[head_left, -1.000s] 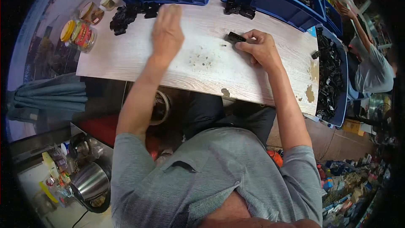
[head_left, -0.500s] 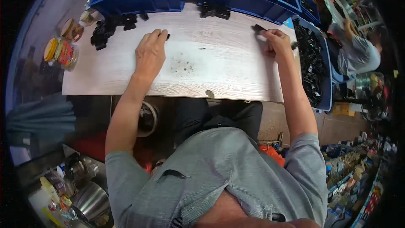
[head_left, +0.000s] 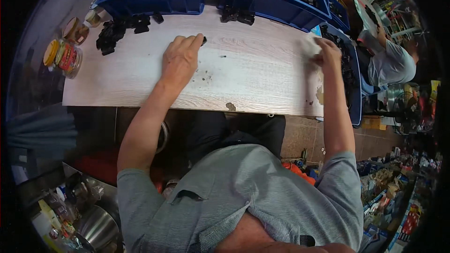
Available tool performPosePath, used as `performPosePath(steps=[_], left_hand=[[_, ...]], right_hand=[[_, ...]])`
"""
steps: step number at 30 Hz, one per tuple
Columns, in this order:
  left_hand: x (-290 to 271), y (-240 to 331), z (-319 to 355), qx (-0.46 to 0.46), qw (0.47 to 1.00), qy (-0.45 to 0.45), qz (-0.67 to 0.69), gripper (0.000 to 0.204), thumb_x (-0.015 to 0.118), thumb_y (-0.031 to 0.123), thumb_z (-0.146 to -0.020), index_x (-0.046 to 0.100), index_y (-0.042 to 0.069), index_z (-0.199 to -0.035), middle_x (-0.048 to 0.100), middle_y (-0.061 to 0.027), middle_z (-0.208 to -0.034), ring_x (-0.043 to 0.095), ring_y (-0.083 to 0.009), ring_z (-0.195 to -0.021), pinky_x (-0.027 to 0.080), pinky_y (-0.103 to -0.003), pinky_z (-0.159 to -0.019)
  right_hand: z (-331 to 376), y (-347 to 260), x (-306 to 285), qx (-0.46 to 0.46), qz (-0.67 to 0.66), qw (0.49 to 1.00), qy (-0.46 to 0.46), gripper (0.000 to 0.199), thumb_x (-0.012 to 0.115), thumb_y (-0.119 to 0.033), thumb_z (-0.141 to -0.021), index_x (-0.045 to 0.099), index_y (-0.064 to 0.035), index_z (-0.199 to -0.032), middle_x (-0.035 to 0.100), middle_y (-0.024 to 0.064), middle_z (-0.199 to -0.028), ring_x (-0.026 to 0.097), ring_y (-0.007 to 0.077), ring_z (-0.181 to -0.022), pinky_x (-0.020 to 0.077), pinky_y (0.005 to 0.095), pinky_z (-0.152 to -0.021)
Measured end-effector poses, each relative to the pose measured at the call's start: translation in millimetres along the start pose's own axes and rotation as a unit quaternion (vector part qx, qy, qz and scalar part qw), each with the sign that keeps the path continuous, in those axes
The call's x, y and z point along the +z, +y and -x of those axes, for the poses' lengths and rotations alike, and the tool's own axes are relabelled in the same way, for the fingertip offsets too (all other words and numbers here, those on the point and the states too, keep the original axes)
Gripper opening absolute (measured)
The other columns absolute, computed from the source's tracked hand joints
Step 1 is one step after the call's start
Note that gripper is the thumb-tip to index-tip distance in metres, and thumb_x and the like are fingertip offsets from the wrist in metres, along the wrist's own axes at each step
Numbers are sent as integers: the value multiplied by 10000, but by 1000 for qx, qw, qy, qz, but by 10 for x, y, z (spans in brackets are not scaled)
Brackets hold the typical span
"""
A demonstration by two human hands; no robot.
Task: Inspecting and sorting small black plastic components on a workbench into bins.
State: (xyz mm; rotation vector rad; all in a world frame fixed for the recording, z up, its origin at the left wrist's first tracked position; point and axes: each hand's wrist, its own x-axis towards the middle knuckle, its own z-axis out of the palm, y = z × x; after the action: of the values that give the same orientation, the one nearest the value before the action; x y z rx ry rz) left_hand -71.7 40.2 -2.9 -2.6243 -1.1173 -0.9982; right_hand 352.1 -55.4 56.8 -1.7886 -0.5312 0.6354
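Note:
My left hand point(head_left: 180, 60) rests over the table point(head_left: 262, 82), left of its middle, with its fingers closed on a small black plastic piece point(head_left: 204, 41) that is mostly hidden by the fingertips. My right hand point(head_left: 329, 52) is at the table's right edge, next to the blue bin point(head_left: 355, 107) of black pieces. Blur smears its fingers, and nothing shows clearly between them. A cluster of black plastic pieces point(head_left: 111, 35) lies at the table's far left, and a smaller group of black pieces point(head_left: 237, 15) lies at the back middle.
Two large blue bins, one at back left point(head_left: 154, 0) and one at back right point(head_left: 276, 7), hold black pieces. Jars, one with a yellow lid point(head_left: 63, 58), stand along the left edge. Dark crumbs point(head_left: 205, 77) dot the tabletop. Another person point(head_left: 393, 63) is at far right.
My right hand has moved right to the bin's edge; the dark piece earlier at its fingertips no longer shows. My left hand has shifted right with its black piece.

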Motion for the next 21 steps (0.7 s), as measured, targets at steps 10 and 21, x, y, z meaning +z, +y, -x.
performPosePath(steps=[10, 21], left_hand=[[1, 77, -60, -13, 996, 28, 83, 287, 707, 37, -858, 711, -6, -1141, 744, -137, -988, 677, -310, -945, 548, -405, -830], [9, 51, -67, -52, 991, 21, 118, 296, 709, 64, -861, 722, 28, -1155, 748, -131, -965, 681, -300, -923, 552, -401, -810]], right_hand=[[499, -187, 1507, -31, 117, 975, -188, 480, 876, -232, -767, 661, -84, -1169, 538, -6, -594, 482, 115, -439, 419, 305, -390], [567, -139, 1606, -111, 233, 954, -150, 384, 875, -341, -770, 721, -34, -940, 545, 1, -603, 496, 128, -431, 399, 299, -386]])
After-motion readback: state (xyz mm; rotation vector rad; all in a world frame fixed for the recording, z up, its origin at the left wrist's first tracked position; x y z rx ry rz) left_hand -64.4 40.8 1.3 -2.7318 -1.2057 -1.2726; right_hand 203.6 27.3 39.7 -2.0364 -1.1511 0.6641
